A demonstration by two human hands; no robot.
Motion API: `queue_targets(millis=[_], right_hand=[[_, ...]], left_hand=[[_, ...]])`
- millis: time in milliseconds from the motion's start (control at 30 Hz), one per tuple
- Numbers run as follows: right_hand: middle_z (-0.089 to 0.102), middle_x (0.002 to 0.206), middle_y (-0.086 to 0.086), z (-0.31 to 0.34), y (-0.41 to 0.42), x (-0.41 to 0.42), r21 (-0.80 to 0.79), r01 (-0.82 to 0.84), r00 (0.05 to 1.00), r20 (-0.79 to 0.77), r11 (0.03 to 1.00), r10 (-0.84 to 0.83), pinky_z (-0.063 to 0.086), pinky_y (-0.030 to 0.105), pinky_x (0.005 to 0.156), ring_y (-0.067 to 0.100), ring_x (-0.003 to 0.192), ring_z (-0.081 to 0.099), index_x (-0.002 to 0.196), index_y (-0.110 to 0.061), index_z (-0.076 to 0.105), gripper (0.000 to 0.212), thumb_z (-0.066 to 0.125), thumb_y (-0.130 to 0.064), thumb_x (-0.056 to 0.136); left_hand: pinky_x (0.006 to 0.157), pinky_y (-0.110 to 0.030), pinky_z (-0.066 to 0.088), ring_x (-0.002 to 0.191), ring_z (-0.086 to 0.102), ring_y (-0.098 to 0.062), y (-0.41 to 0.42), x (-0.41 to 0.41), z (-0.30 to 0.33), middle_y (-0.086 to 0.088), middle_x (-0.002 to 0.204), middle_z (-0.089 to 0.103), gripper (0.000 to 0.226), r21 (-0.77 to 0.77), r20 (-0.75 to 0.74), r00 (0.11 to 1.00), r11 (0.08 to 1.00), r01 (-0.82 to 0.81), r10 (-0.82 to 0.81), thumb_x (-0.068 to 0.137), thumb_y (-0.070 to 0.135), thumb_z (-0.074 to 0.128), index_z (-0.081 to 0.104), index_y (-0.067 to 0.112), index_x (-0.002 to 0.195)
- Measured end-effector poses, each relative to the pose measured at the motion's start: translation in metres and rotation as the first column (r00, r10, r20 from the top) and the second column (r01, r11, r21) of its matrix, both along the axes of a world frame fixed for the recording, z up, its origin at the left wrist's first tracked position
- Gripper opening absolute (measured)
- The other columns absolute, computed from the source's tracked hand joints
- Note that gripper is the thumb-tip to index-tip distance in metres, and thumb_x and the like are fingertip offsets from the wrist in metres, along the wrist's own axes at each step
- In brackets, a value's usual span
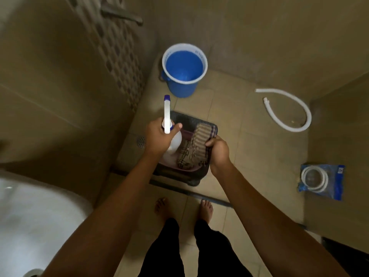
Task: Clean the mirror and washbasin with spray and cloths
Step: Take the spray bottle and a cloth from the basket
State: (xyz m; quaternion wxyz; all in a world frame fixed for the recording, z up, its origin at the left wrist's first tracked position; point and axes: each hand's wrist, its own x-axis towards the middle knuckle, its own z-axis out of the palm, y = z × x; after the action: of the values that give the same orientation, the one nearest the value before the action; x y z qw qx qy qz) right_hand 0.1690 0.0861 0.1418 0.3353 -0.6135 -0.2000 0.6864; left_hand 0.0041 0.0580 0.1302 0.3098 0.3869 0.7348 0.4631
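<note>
My left hand grips the neck of a white spray bottle with a blue nozzle tip, held over a dark stool on the bathroom floor. My right hand holds a striped checked cloth at its right edge. A second patterned cloth lies in a maroon basin on the stool. The white washbasin shows at the lower left. The mirror is out of view.
A blue bucket stands in the far corner under a wall tap. A white hose curls on the floor at right, and a blue packet holding a coiled hose lies nearer. A floor drain sits left of the stool. My bare feet stand behind a floor sill.
</note>
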Motion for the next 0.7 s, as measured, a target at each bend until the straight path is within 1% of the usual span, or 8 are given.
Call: queue_targets(millis=[100, 167, 233, 333, 400, 500, 633, 700], right_hand=[[0.062, 0.125, 0.026, 0.032, 0.002, 0.001, -0.018, -0.002, 0.995, -0.098, 1.000, 0.001, 0.050, 0.052, 0.096, 0.038, 0.103, 0.060, 0.118, 0.005, 0.060, 0.061, 0.042, -0.002, 0.060], [0.062, 0.127, 0.026, 0.052, 0.005, -0.001, -0.028, -0.021, 0.988, -0.155, 0.999, 0.016, 0.055, 0.045, 0.086, 0.037, 0.101, 0.061, 0.128, 0.006, 0.057, 0.072, 0.042, -0.009, 0.059], [0.068, 0.109, 0.021, 0.074, 0.009, -0.003, -0.026, -0.058, 0.976, -0.210, 0.998, 0.051, 0.057, 0.037, 0.075, 0.034, 0.090, 0.066, 0.122, 0.003, 0.062, 0.066, 0.040, -0.013, 0.062], [0.072, 0.092, 0.016, 0.096, 0.016, -0.007, 0.016, -0.053, 0.942, -0.330, 0.998, 0.055, 0.055, 0.035, 0.072, 0.029, 0.077, 0.068, 0.108, -0.003, 0.067, 0.045, 0.040, -0.017, 0.074], [0.069, 0.099, 0.015, 0.111, 0.020, -0.012, 0.070, -0.053, 0.916, -0.393, 0.996, 0.076, 0.054, 0.035, 0.074, 0.027, 0.082, 0.066, 0.116, -0.005, 0.066, 0.040, 0.044, -0.027, 0.090], [0.066, 0.117, 0.014, 0.129, 0.026, -0.021, 0.139, -0.134, 0.882, -0.435, 0.981, 0.182, 0.055, 0.034, 0.076, 0.023, 0.096, 0.066, 0.131, -0.010, 0.061, 0.058, 0.052, -0.053, 0.093], [0.071, 0.115, 0.013, 0.153, 0.031, -0.030, 0.225, -0.245, 0.791, -0.517, 0.943, 0.329, 0.058, 0.032, 0.070, 0.023, 0.096, 0.072, 0.132, -0.010, 0.058, 0.058, 0.058, -0.049, 0.089], [0.072, 0.112, 0.014, 0.164, 0.029, -0.034, 0.259, -0.274, 0.764, -0.526, 0.926, 0.373, 0.059, 0.035, 0.073, 0.024, 0.095, 0.072, 0.125, -0.010, 0.062, 0.053, 0.064, -0.042, 0.083]], left_hand=[[0.058, -0.006, 0.040, 0.059, 0.055, -0.007, 0.002, -0.001, 0.033, 0.002, 0.063, 0.057, 0.026, 0.071, 0.030, 0.996, 0.993, -0.091, 0.089, 0.076, 0.015, 0.081, 0.056, 0.008, 0.071], [0.060, -0.014, 0.044, 0.060, 0.056, -0.014, 0.001, -0.002, 0.052, -0.007, 0.065, 0.058, 0.028, 0.116, 0.056, 0.991, 0.986, -0.124, 0.118, 0.077, 0.013, 0.080, 0.055, 0.003, 0.070], [0.066, -0.030, 0.049, 0.064, 0.058, -0.027, 0.000, -0.003, 0.070, -0.018, 0.066, 0.059, 0.033, 0.168, 0.104, 0.988, 0.977, -0.128, 0.111, 0.078, 0.013, 0.079, 0.054, -0.007, 0.071], [0.066, -0.039, 0.048, 0.063, 0.056, -0.024, -0.002, -0.004, 0.095, -0.011, 0.061, 0.056, 0.028, 0.227, 0.174, 0.979, 0.963, -0.145, 0.106, 0.080, 0.007, 0.076, 0.054, -0.005, 0.069], [0.064, -0.036, 0.046, 0.062, 0.053, -0.023, -0.003, -0.003, 0.114, -0.016, 0.061, 0.053, 0.026, 0.267, 0.178, 0.977, 0.950, -0.163, 0.118, 0.079, 0.001, 0.074, 0.053, -0.006, 0.067], [0.055, -0.040, 0.041, 0.055, 0.045, -0.026, -0.004, 0.002, 0.139, -0.029, 0.057, 0.047, 0.030, 0.320, 0.152, 0.975, 0.925, -0.202, 0.161, 0.078, -0.004, 0.072, 0.048, -0.012, 0.063], [0.047, -0.048, 0.036, 0.044, 0.041, -0.041, -0.015, 0.008, 0.167, -0.029, 0.049, 0.041, 0.052, 0.419, 0.109, 0.970, 0.875, -0.242, 0.216, 0.078, 0.022, 0.073, 0.040, -0.011, 0.054], [0.045, -0.046, 0.033, 0.043, 0.036, -0.037, -0.025, 0.011, 0.182, -0.026, 0.047, 0.037, 0.062, 0.441, 0.128, 0.961, 0.854, -0.275, 0.244, 0.076, 0.035, 0.075, 0.037, -0.009, 0.053]])
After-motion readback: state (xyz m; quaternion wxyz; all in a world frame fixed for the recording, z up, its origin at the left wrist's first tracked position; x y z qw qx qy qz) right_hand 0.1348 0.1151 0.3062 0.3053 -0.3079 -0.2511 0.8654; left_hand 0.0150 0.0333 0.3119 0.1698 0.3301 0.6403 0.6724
